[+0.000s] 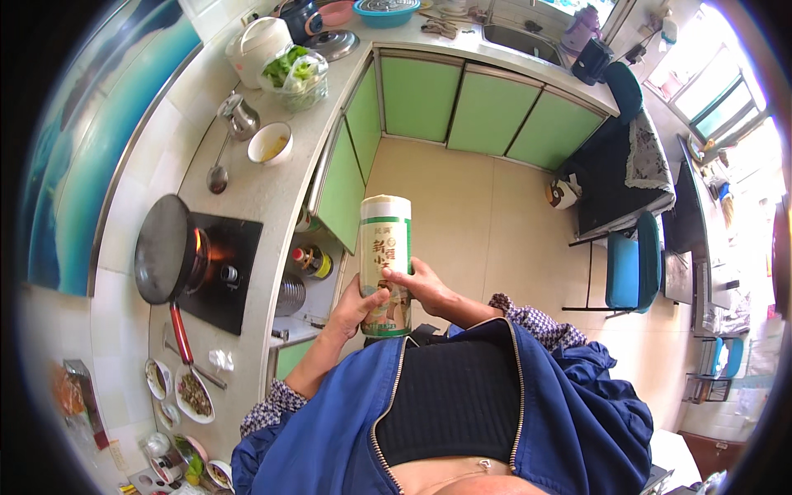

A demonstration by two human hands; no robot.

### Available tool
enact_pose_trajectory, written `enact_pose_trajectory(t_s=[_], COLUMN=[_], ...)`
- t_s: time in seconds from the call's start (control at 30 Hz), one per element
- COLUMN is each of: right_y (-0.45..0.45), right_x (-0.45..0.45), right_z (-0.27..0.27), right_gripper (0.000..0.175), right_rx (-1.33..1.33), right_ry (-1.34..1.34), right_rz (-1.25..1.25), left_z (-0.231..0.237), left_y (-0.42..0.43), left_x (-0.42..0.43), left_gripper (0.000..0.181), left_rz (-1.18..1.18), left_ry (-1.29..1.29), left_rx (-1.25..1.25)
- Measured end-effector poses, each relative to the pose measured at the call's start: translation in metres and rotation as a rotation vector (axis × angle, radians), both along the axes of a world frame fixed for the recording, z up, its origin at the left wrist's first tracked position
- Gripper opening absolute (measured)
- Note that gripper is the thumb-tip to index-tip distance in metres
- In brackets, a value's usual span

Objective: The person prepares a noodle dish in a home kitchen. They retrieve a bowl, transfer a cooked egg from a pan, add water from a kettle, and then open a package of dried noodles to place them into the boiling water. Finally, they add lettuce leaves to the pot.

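Note:
A tall cylindrical canister [385, 247] with a pale lid and a printed label is held upright in front of my body. My left hand [357, 309] grips its lower left side, the thumb lying across the label. From the right, my right hand [421, 286] clasps it around the middle, thumb also on the front. To the left, a dark wok [162, 247] with a red handle [180, 331] sits tilted-looking on a black gas stove [232, 266], where an orange flame shows beneath it. Below, an open cupboard holds a red-capped bottle [314, 261].
On the left counter stand a white bowl [270, 143], a ladle [218, 178], a metal pot [239, 116] and bagged greens [296, 74]. A dish of chopped food [193, 393] lies near the wok handle. An open green cupboard door [339, 185] juts out. A blue chair [631, 272] stands right.

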State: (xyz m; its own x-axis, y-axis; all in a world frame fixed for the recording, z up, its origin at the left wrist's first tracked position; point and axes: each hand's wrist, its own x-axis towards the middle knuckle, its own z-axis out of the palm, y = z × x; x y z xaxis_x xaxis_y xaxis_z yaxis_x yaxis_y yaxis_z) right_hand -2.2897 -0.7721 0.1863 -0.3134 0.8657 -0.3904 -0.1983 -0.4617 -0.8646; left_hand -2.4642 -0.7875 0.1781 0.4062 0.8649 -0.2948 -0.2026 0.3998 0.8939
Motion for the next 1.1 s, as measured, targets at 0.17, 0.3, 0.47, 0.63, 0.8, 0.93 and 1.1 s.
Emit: enact_pose_trajectory(t_s=[0.17,0.3,0.47,0.63,0.8,0.93,1.1], right_y=[0.104,0.208,0.341,0.472,0.678,0.874,1.055], right_x=[0.041,0.061,0.091,0.130,0.210,0.269,0.300], right_z=[-0.011,-0.015,-0.002,-0.003,-0.023,-0.029,-0.048], right_gripper=[0.065,0.063,0.066,0.064,0.052,0.052,0.056], right_rx=[0.011,0.000,0.179,0.285,0.574,0.937,1.013], right_ry=[-0.045,-0.074,-0.313,-0.297,-0.563,-1.062,-1.413], right_rz=[-0.096,-0.132,-0.026,0.082,-0.181,-0.338,-0.165], left_z=[-0.006,-0.016,-0.006,0.018,0.020,0.010,-0.001], left_y=[0.119,0.229,0.360,0.483,0.580,0.654,0.721], left_x=[0.042,0.066,0.087,0.088,0.099,0.109,0.146], left_gripper=[0.068,0.066,0.068,0.058,0.067,0.071,0.078], left_rz=[-0.048,-0.087,-0.104,-0.157,-0.059,0.100,0.355], left_ry=[0.040,0.029,-0.032,-0.205,-0.218,-0.200,-0.251], left_rx=[-0.047,-0.079,-0.093,-0.169,-0.105,-0.105,-0.218])
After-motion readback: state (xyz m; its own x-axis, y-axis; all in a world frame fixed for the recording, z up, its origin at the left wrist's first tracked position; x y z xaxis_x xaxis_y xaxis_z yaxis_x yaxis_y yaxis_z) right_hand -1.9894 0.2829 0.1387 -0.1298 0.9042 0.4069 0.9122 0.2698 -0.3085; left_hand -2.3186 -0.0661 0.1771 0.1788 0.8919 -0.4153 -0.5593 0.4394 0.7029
